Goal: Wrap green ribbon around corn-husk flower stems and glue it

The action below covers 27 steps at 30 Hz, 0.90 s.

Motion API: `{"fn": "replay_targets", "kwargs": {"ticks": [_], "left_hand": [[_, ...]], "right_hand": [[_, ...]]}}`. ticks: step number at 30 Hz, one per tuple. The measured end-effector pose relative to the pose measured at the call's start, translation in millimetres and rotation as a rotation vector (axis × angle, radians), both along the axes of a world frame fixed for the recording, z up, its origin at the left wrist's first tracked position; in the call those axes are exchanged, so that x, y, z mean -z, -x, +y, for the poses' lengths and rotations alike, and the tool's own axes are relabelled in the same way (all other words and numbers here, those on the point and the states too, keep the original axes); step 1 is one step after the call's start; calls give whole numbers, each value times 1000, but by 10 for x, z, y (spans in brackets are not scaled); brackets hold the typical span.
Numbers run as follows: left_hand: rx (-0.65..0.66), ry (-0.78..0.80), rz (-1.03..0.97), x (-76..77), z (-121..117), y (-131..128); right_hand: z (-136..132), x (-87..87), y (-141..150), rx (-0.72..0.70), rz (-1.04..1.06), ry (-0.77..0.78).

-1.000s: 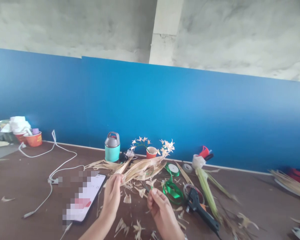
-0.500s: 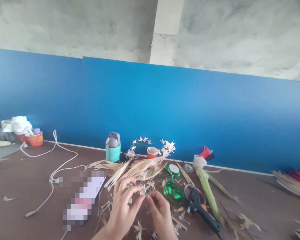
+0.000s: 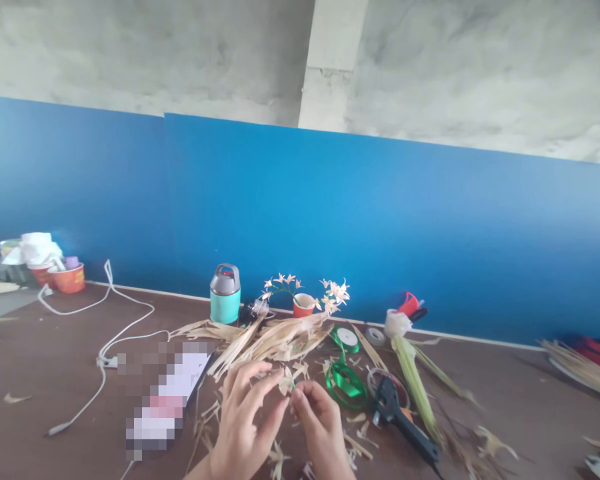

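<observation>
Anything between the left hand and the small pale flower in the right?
Nothing visible. The left hand has thumb and forefinger spread right beside the pale flower; whether they touch it, I can't tell. The right hand pinches its green stem. The husk strips lie beyond, not between.

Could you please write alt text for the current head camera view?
The right hand pinches a small pale flower by its green stem, with the left hand close beside it, above a brown table strewn with straw-coloured strips.
</observation>
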<state>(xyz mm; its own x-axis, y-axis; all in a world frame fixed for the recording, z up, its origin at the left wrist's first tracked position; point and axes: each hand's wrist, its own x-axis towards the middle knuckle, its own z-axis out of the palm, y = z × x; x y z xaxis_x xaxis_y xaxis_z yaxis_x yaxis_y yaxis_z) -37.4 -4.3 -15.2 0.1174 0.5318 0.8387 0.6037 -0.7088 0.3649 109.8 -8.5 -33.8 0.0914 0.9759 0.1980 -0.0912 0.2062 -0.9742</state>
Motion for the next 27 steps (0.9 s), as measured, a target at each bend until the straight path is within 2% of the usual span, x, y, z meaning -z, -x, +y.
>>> {"fn": "replay_targets", "kwargs": {"ticks": [3,6,8,11,15,19,22,27], "left_hand": [[-6,116,-184,40,71,35],[-14,257,-324,46,144,40],[6,369,-363,41,170,29],[70,477,-361,41,173,-1],[122,596,-327,47,150,-34],[172,659,-399,19,123,-56],[308,749,-466,-24,89,-88],[529,905,-598,-124,1,-157]], "right_hand": [[8,-52,-12,-107,192,78],[11,-89,-34,-268,467,197],[13,-102,-56,-368,628,258],[19,-104,-91,-449,758,261],[35,-83,-117,-429,778,219],[45,-61,-104,-364,747,210],[28,-62,-68,-345,689,229],[-14,-94,10,-399,598,301]]}}
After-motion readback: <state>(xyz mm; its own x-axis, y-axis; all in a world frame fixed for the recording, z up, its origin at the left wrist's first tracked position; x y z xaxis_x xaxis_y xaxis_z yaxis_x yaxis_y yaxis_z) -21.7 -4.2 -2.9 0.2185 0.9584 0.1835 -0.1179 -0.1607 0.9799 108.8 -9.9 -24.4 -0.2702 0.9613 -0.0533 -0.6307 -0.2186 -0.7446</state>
